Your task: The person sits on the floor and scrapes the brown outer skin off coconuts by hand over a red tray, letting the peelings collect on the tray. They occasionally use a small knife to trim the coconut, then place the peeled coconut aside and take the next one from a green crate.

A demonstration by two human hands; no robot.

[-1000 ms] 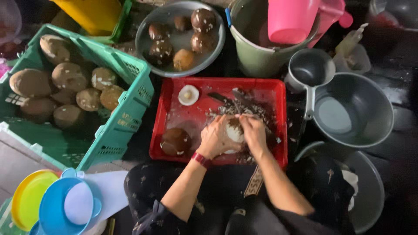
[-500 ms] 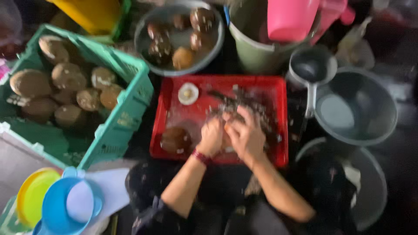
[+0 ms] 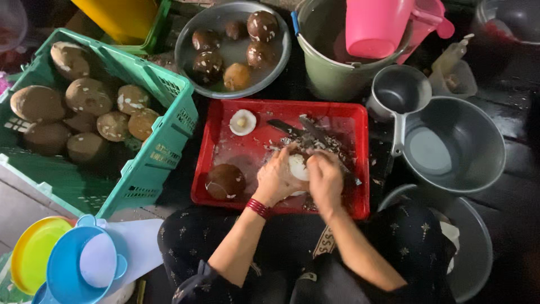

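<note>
Over the red tray point(image 3: 349, 121), my left hand point(image 3: 275, 179) cups a white peeled coconut piece point(image 3: 296, 165). My right hand point(image 3: 325, 179) presses against that same piece from the right, fingers curled; whether it also holds a tool is hidden. A red bangle sits on my left wrist. On the tray lie a brown coconut point(image 3: 225, 181) at the left, a white cut coconut cap point(image 3: 243, 122) at the back, a dark knife point(image 3: 304, 133), and scattered brown shavings.
A green crate point(image 3: 160, 135) of husked coconuts stands at the left. Behind the tray are a metal bowl point(image 3: 194, 22) of dark coconuts, a green bucket point(image 3: 332, 73) with a pink jug point(image 3: 377, 25), a grey ladle point(image 3: 396, 93) and grey basins point(image 3: 455, 143). Blue and yellow plastic dishes point(image 3: 62, 264) lie bottom left.
Both hands have stayed on the white coconut piece, shifting and turning slightly around it over the tray. The view blurred briefly, then steadied. Nothing else has moved.
</note>
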